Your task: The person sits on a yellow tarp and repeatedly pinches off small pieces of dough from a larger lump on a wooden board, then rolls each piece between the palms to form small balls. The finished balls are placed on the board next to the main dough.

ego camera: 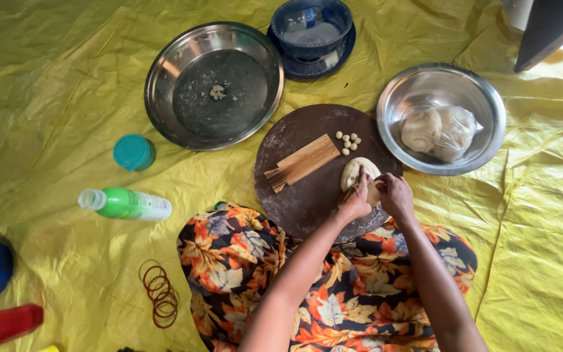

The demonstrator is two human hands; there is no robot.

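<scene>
A pale lump of dough (353, 172) lies on the right side of a round dark brown board (307, 195). My left hand (356, 201) and my right hand (394, 194) are together at the dough's near edge, fingers pinching it. Several small dough balls (348, 141) sit on the board just beyond. A bundle of thin wooden sticks (302, 162) rests on the board to the left of my hands.
A wide steel pan (164, 65) with a dough scrap stands at the back left. A steel bowl (490, 130) holds bagged dough on the right. A blue bowl (310, 27) on a plate, teal lid (133, 152), green bottle (127, 204) and red bangles (159, 293) lie on the yellow sheet (47, 98).
</scene>
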